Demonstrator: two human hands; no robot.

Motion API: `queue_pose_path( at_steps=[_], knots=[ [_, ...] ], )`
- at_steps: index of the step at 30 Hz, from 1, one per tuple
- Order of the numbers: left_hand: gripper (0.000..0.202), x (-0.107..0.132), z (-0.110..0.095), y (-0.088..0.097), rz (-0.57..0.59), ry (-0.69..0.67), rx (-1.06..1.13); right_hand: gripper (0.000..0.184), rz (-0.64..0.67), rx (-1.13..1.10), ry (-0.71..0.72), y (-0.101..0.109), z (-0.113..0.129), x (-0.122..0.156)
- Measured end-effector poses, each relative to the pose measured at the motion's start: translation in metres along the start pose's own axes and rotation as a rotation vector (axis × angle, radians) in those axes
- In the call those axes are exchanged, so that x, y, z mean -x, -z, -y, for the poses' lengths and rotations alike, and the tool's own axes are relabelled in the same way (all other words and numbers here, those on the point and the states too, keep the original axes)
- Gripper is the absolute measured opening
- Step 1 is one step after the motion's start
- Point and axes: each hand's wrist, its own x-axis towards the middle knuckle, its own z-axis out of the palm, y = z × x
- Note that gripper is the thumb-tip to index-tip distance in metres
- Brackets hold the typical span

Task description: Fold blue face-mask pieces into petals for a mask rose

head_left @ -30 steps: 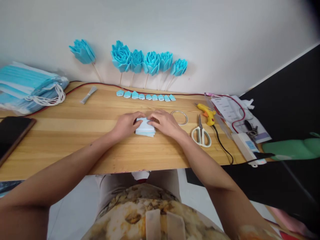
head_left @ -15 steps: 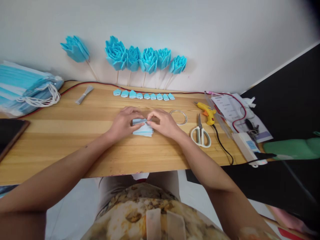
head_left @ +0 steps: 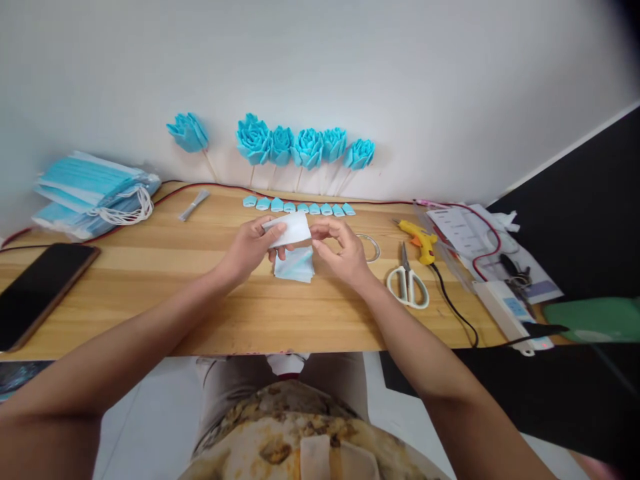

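My left hand [head_left: 257,241] is closed on a white rectangular piece of thin mask fabric [head_left: 295,228], thumb on top and fingers beneath. At the piece's right edge, the thumb and fingertips of my right hand [head_left: 340,248] come together in a pinch at the corner. Below the lifted piece, a small stack of pale blue fabric pieces [head_left: 295,268] lies on the wooden table, partly hidden by my left fingers. Beyond my hands runs a row of several small folded blue petals [head_left: 277,205].
Blue flowers on sticks [head_left: 253,140] lean against the wall. On the right are scissors [head_left: 407,283], a yellow glue gun [head_left: 423,241], a tape ring [head_left: 373,247] and a power strip [head_left: 505,310]. Bagged masks [head_left: 90,183], a bundle of ties [head_left: 194,205] and a phone [head_left: 45,287] are left.
Both hands were low over the stack, fingers at its top. Now a white piece is raised off it in my left hand, and the camera view has shifted.
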Motion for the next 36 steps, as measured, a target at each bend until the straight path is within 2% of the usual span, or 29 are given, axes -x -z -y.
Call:
queue_pose_path(
  at_steps=[3, 7, 12, 20, 28, 36],
  knots=[
    [0.032, -0.003, 0.000, -0.005, -0.001, -0.027, -0.048, 0.031, 0.012, 0.089, 0.029, 0.001, -0.001, 0.000],
    [0.035, -0.003, 0.008, -0.010, 0.020, -0.016, -0.026, 0.017, 0.065, 0.144, 0.099, 0.003, -0.006, -0.002],
    [0.033, 0.001, 0.017, -0.007, 0.079, 0.051, 0.023, 0.018, 0.102, 0.194, 0.097, 0.000, -0.010, -0.002],
    [0.032, 0.000, 0.025, -0.001, 0.101, 0.107, 0.017, 0.014, 0.079, 0.140, 0.037, 0.001, -0.011, -0.001],
    [0.036, 0.002, 0.020, -0.002, 0.105, 0.092, -0.001, 0.010, 0.048, 0.002, 0.037, -0.002, -0.011, -0.002],
    [0.033, 0.002, 0.028, -0.002, 0.113, 0.083, -0.068, 0.009, -0.013, -0.044, -0.079, -0.006, -0.006, -0.002]
  ],
)
